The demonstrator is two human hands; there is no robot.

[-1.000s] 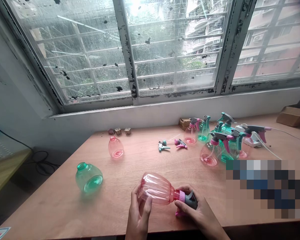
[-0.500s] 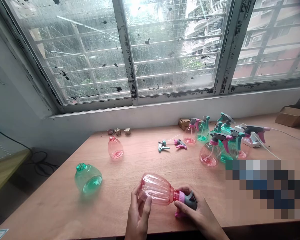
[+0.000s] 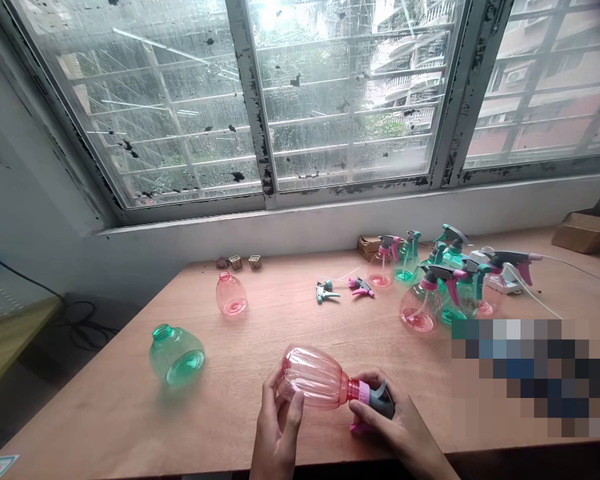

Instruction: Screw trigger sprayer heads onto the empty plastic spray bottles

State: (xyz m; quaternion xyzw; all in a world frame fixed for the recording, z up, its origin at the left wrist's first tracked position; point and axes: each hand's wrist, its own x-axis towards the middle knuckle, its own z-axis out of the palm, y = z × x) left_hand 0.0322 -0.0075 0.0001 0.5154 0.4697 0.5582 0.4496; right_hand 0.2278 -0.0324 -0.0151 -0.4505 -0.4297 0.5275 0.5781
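A clear pink spray bottle (image 3: 314,379) lies sideways between my hands, just over the table's front part. My left hand (image 3: 279,420) is wrapped round its base end, thumb on the near side. At the neck, my right hand (image 3: 387,417) grips the grey and pink spray head (image 3: 375,397), whose pink collar sits at the bottle's mouth. How far the collar is threaded on, I cannot tell. To the left stand an open green bottle (image 3: 177,357) and a smaller open pink bottle (image 3: 231,295), both without spray heads.
Loose teal (image 3: 326,292) and pink (image 3: 361,287) spray heads lie mid-table. Several bottles with spray heads (image 3: 423,307) cluster at the right, by a white power strip (image 3: 505,283). Small cubes (image 3: 235,263) and a cardboard box (image 3: 369,247) line the back. A pixelated patch hides the right front.
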